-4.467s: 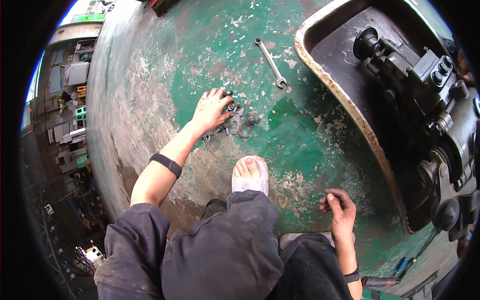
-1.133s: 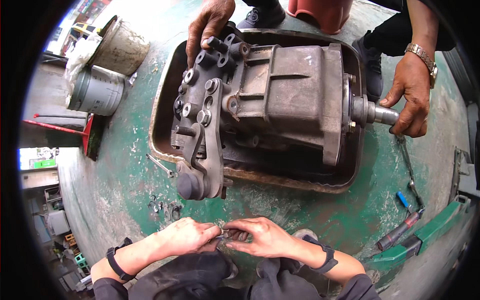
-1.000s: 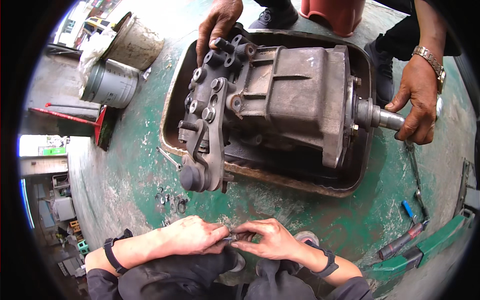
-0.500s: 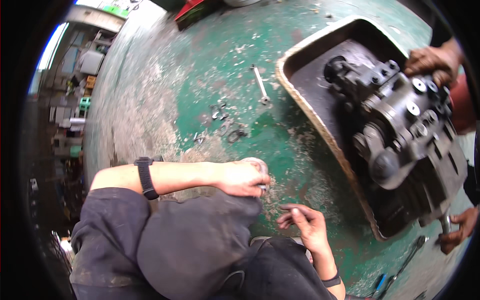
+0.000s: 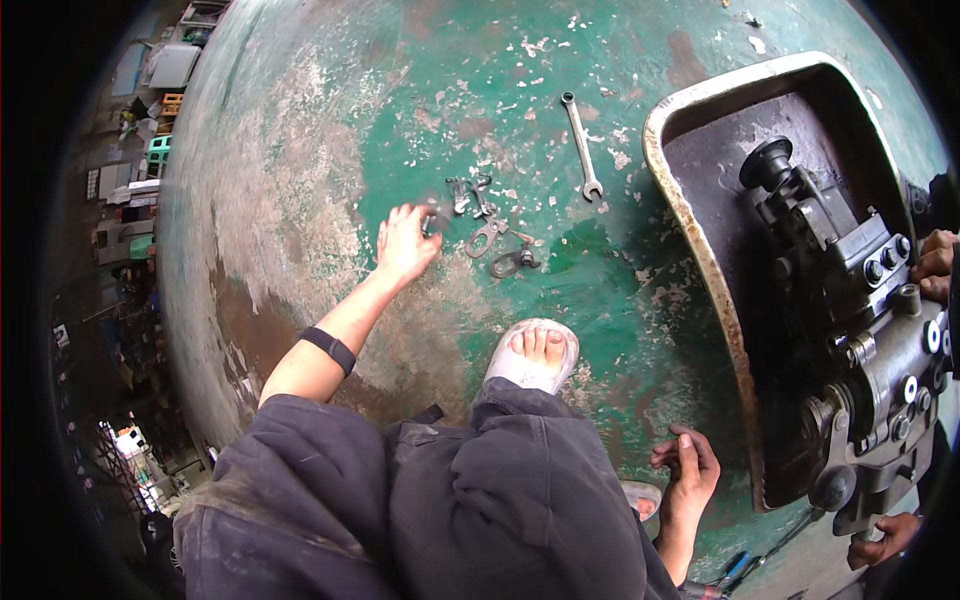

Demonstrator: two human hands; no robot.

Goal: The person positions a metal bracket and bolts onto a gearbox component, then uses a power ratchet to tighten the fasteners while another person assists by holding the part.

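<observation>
My left hand (image 5: 405, 240) is stretched to the floor beside loose small metal parts, its fingers curled at a small dark piece (image 5: 430, 224). Flat linkage plates (image 5: 481, 238) and bolts (image 5: 460, 195) lie just right of it. A combination wrench (image 5: 578, 145) lies farther forward. My right hand (image 5: 688, 465) hovers low near my right knee and the pan's near end, fingers loosely bent and apart, with nothing seen in them. A metal pan (image 5: 676, 208) at the right holds a large grey gearbox-like assembly (image 5: 880, 380) with levers and bolts.
A co-worker's hands (image 5: 932, 262) are at the assembly's right side and lower end. My sandalled foot (image 5: 530, 360) is between my arms. Blue-handled tools (image 5: 738, 570) lie at lower right. The painted floor (image 5: 300, 150) is flaking; shelving and crates (image 5: 160, 150) appear distorted along the left rim.
My view has swung toward the left, moving the pan rightward in it. My hands have parted from their pinch together; my left hand has reached out to the loose parts.
</observation>
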